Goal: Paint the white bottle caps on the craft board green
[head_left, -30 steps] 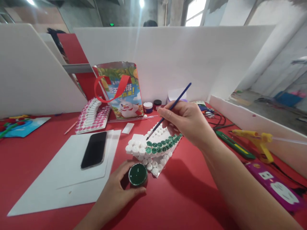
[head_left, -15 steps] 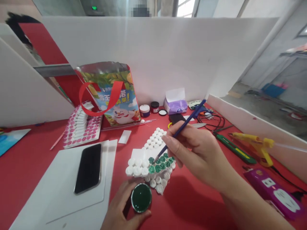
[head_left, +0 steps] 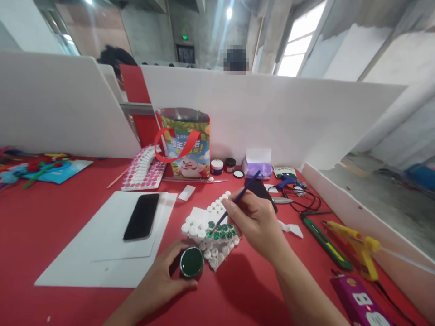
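My right hand [head_left: 255, 216] pinches a dark blue paintbrush [head_left: 243, 192], its tip touching the rolled paper pieces [head_left: 222, 232], several of which are painted green. Around them the remaining rolls [head_left: 194, 230] are white, set in rows on a white board piece. More white rolls [head_left: 217, 253] show beneath the painted part, partly hidden. In my left hand [head_left: 173, 267], thumb and fingers wrap round a small open jar of dark green paint [head_left: 192, 262], held just in front of the rolls.
At left a black phone [head_left: 142, 217] lies on white boards [head_left: 84, 244]. Behind stand a colourful bag [head_left: 188, 149], paint jars [head_left: 216, 166] and a purple tissue pack [head_left: 258, 168]. On the right are a green cutter [head_left: 326, 244], a yellow glue gun [head_left: 356, 244] and a purple power strip [head_left: 360, 299].
The camera view has tilted up and turned left. The brush tip has moved left onto a nearer green roll at the edge of the white ones. Both hands keep their holds.
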`<state>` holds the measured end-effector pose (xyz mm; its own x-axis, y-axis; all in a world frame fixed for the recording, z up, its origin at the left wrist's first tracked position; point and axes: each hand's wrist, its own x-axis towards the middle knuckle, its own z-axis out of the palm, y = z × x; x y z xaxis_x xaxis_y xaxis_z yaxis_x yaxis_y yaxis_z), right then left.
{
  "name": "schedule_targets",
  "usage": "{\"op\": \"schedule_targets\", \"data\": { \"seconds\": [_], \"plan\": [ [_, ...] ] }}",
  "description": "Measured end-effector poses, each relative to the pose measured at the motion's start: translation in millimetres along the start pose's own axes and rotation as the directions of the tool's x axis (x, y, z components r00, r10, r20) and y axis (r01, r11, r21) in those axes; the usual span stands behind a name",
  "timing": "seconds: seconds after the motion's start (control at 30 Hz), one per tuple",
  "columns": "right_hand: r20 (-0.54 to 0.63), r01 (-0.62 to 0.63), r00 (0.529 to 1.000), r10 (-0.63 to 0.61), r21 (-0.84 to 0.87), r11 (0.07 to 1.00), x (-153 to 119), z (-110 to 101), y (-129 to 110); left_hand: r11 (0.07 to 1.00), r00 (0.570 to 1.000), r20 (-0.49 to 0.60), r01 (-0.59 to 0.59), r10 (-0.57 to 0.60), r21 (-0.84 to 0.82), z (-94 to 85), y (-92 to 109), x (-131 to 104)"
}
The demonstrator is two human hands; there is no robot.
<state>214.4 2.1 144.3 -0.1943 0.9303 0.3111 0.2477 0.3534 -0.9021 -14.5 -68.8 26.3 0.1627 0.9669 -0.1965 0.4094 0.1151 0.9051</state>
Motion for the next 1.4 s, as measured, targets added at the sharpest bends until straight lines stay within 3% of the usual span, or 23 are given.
{"op": "schedule_targets", "data": {
  "seconds": [0.2, 0.43, 0.63, 0.73, 0.87, 1.03, 1.4],
  "plan": [
    [-0.122, 0.208, 0.963, -0.239, -0.222, 0.953, -5.9, 4.6, -2.8, 0.994, 0.995, -0.004, -0.102, 0.103, 0.044, 0.3, 10.8, -0.5],
    [-0.174, 0.162, 0.966, -0.190, -0.160, 0.974, -13.1, 6.8, -8.9, 0.989, 0.989, 0.016, -0.148, 0.148, 0.024, -0.3, 4.3, 3.6],
    [-0.329, 0.197, 0.920, -0.213, -0.082, 0.977, -8.7, -1.6, -18.8, 0.988, 0.986, 0.071, -0.152, 0.151, 0.002, -0.9, 2.9, 6.0],
    [-0.286, 0.189, 0.935, -0.212, -0.106, 0.976, -3.1, -3.5, -14.1, 0.992, 0.989, 0.072, -0.129, 0.128, 0.003, 0.1, 2.3, 6.0],
    [-0.138, 0.136, 0.977, -0.165, -0.197, 0.971, 5.8, -6.0, -4.5, 0.996, 0.993, 0.078, -0.093, 0.093, 0.006, -0.7, 0.4, 6.8],
    [0.005, 0.082, 0.997, -0.082, -0.113, 0.990, 8.1, -4.4, -1.7, 0.996, 0.991, 0.092, -0.094, 0.093, 0.005, -2.5, 1.4, 7.7],
    [0.054, 0.166, 0.986, -0.158, -0.260, 0.951, 3.8, 16.7, -1.6, 0.990, 0.987, 0.089, -0.137, 0.135, 0.018, -3.7, -3.3, 8.1]
  ]
}}
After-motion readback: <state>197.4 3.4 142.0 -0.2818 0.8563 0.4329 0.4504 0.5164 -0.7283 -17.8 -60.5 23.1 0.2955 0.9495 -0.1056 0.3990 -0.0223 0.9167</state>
